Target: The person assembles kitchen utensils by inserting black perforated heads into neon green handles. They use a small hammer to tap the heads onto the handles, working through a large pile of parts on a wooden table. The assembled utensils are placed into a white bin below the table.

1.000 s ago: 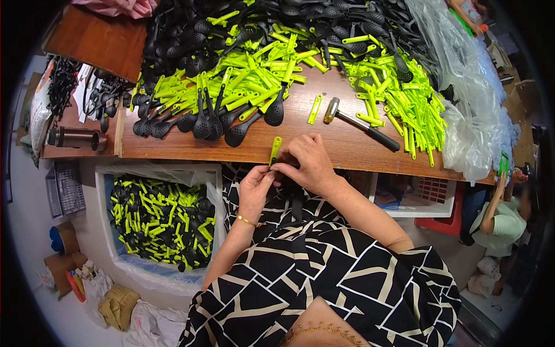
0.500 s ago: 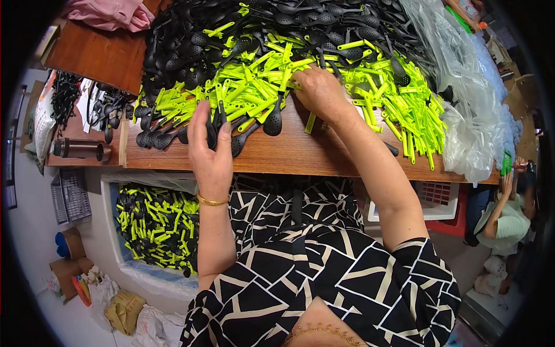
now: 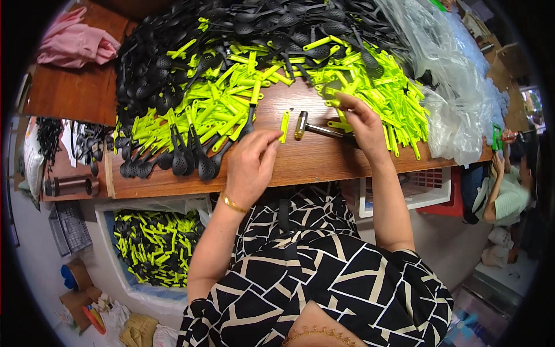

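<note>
Two bare hands: both are over the brown wooden worktop (image 3: 318, 157), with a gap between them.
Left hand (image 3: 251, 165): its fingers point right, with their tips right by a small, flat, lime green plastic handle (image 3: 285, 126). I cannot tell if its grip is on that handle or only next to it.
Right hand (image 3: 365, 124): its grip is apart, thumb away from the first finger, near the edge of the right heap of lime green plastic handles (image 3: 393, 110).
Green handle: it lies on the worktop, just left of the hammer.
Hammer (image 3: 301, 125): it lies flat, its gold-coloured head to the left. Its far end goes behind the right hand.
Left heap: more lime green plastic handles (image 3: 214, 104) lie in a messy pile.
Spoons: many black plastic spoons (image 3: 156, 69) fill the back. Some more lie at the front left.
Right side: a clear, crinkly plastic sheet (image 3: 445, 104) hangs over the worktop.
Left wrist: it has a thin gold bracelet (image 3: 234, 205).
</note>
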{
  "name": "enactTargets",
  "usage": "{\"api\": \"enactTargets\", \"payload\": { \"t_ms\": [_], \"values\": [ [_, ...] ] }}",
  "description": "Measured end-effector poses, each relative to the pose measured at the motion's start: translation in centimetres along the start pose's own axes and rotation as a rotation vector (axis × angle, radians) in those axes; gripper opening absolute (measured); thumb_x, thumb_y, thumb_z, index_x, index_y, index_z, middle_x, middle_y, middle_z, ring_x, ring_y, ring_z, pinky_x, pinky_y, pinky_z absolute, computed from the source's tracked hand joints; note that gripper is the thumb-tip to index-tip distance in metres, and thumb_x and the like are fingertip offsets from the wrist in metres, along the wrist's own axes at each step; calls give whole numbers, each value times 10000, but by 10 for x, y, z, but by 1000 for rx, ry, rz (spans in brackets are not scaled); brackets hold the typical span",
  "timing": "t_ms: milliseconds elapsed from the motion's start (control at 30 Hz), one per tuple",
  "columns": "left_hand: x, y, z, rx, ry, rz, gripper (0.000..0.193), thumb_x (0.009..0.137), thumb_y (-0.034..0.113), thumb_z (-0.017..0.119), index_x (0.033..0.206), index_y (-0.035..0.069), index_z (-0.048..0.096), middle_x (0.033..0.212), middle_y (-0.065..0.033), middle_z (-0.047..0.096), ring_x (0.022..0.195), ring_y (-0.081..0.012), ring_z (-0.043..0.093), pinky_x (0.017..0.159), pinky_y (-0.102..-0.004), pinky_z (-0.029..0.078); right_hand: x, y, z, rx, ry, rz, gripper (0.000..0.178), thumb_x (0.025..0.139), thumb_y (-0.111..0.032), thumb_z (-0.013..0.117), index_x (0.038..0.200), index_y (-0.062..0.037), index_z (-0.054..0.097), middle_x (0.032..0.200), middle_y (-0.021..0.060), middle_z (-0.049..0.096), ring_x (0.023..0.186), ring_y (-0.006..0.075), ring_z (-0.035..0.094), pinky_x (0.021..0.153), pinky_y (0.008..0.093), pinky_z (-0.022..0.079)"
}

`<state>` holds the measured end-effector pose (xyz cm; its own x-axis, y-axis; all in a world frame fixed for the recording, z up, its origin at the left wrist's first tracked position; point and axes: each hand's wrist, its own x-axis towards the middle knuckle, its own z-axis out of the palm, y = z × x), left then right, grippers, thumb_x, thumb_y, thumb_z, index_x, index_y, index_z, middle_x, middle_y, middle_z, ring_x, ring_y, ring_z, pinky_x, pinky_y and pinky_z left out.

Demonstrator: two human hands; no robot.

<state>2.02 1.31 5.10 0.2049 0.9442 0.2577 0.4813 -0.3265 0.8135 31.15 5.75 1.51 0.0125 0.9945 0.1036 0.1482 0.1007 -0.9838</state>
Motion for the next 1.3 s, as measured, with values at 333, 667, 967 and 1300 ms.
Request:
{"api": "enactTargets", "payload": {
  "t_ms": [333,667,967,1300],
  "values": [
    [161,-41,58,569,-78,487,236,852,109,742,1071,172,804,1059,-32,701,1057,-269,641,919,-427,471,-16,-1,-12,-798,191,-473,198,834,-94,851,1021,-113,787,1015,41,742,972,269,684,847,403,534],
    [189,-53,78,415,103,560,160,967,182,755,1121,154,787,1154,-11,743,1135,-209,657,994,-377,475,-21,18,-15,-498,269,-516,185,934,-69,793,1102,-49,717,917,108,713,835,303,688,750,383,536],
    [94,1,30,-1156,-132,-431,395,1173,270,462,1431,-11,561,912,13,571,825,-96,562,776,-259,508,-18,-30,-6,-354,68,-348,270,1038,-78,653,1288,-78,754,973,107,695,876,277,663,809,363,533],
    [-49,4,-9,-648,-305,-453,357,1154,201,520,1445,12,602,986,-31,735,934,-120,720,832,-240,552,-15,-81,35,-439,-503,-568,173,857,-105,829,1028,-114,810,945,32,757,931,245,713,845,380,549]
  ]
}}
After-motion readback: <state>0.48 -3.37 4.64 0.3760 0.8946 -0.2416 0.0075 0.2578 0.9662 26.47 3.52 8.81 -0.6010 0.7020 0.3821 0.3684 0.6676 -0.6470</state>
